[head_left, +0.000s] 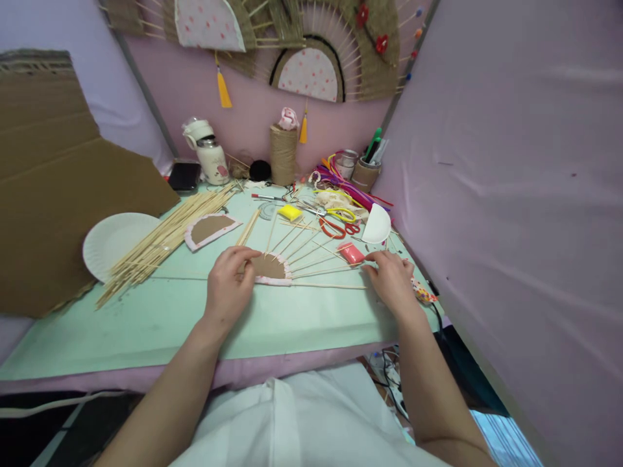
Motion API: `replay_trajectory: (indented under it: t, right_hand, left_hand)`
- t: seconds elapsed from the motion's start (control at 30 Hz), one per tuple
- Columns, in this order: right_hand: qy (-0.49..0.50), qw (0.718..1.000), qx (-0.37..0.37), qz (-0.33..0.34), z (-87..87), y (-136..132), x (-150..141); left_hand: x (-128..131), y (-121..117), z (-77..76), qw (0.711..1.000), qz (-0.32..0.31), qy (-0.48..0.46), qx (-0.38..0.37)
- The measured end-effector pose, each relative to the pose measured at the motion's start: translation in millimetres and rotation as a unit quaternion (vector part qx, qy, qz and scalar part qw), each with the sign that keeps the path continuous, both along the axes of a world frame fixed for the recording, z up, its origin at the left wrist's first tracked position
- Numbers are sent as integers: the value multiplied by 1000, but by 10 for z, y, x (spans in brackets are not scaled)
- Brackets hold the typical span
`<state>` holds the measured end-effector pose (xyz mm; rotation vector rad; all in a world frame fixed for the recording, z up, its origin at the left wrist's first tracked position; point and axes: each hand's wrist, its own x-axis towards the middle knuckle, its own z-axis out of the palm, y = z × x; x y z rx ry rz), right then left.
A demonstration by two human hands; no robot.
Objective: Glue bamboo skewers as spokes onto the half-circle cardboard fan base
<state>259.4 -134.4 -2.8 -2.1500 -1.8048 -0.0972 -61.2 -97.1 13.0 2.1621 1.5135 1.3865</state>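
Your left hand [230,275] is drawn narrow, thumb and fingertips close together at the left side of the card [268,266], though you can't tell from here whether it pinches the card or only rests on it. The card lies flat on the table [311,331] in front of you, its sticks [331,286] fanned out from the rim. Your right hand [388,274] is curled beside the outer tips, thumb and finger slightly apart; whether a tip sits between them can't be told. A sideways knock from that hand could swing a stick out of line, and if the left fingers press lightly, the whole card might turn with it. Watch the red packet [351,253] (it lies right among the tips): pushing it could skew several sticks at once.
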Motion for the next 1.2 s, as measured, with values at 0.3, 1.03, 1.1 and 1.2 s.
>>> replay_trajectory:
  t: [0.3,1.03,1.1,1.2]
  right_hand:
    - [7,1000,-2,-2,-23,-5,6]
    - [18,851,-20,525,210,820,-621]
    - [5,831,-18,556,171,881,-642]
    - [-18,815,-23,578,140,926,-675]
  left_hand:
    - [-16,2,-114,1000,-13,13,-5]
    - [-14,4,-235,988,-65,130,-57]
    - [-9,-3,-229,986,-65,141,-63]
    - [-7,-9,-237,983,-63,155,-72]
